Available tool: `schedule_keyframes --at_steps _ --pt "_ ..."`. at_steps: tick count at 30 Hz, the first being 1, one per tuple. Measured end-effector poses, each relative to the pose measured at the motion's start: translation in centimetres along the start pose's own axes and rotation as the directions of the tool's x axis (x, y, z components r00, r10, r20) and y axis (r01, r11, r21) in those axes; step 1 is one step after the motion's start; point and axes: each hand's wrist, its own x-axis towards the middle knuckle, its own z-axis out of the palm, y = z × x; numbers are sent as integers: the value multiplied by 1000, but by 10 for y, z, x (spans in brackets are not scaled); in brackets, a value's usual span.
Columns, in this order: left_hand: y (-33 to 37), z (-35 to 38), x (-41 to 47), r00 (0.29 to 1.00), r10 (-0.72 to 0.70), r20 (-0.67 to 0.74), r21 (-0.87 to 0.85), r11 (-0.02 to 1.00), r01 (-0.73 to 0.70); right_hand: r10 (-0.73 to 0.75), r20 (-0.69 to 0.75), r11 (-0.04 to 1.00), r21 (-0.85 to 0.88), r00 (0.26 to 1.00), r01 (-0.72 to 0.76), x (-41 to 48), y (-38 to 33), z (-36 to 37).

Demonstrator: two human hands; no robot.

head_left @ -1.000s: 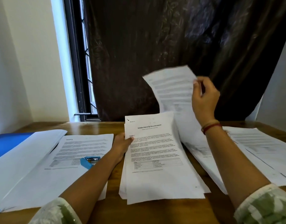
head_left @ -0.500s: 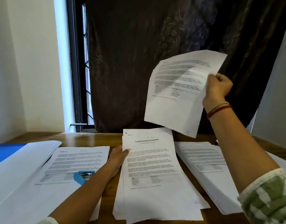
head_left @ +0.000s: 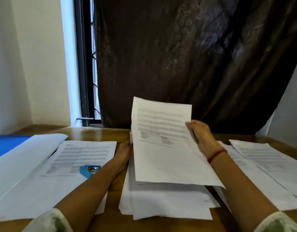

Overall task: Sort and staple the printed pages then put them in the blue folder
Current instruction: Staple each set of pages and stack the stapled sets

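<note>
Sheet over stack was the relation that mattered here. The right hand (head_left: pixel 201 136) pinched a single printed sheet (head_left: pixel 164 148) by its right edge, thumb on the printed face and the other fingers behind. It held the sheet tilted, far end raised, directly above the middle stack (head_left: pixel 161 203) of pages on the wooden table (head_left: pixel 102 131). The sheet's long axis ran away from the person, roughly in line with the long axis of the stack below. The coming move therefore looked like a plain lowering rather than a turn.

The left hand (head_left: pixel 125 151) lay at the stack's left edge, just beside the sheet's left side. Its fingers were hidden behind the raised sheet, so whether it gripped the pages could not be told. It seemed the nearer hand for squaring the pile.

A blue stapler (head_left: pixel 90 169) rested untouched on a printed page (head_left: pixel 84 154) to the left. The blue folder (head_left: pixel 8 144) lay at the far left, partly under white paper.
</note>
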Motion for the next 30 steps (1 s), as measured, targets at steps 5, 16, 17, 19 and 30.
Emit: schedule_keyframes --at_steps 5,16,17,19,30 --pt "7 1 -4 1000 15 0 -21 1000 -15 54 -28 987 -153 998 -58 -15 56 2" --pt "5 -1 -9 1000 24 19 -167 986 -20 -113 11 970 -214 994 113 -16 72 -8" --pt "5 -1 -9 999 33 26 -163 986 -29 -118 35 970 -209 992 122 -15 76 -8" --pt "3 -1 -8 997 66 41 -170 984 -58 -108 92 981 -150 990 121 -19 76 -7" --pt "5 5 -9 975 204 89 -193 964 -184 -4 3 983 183 1000 3 -11 71 -28"
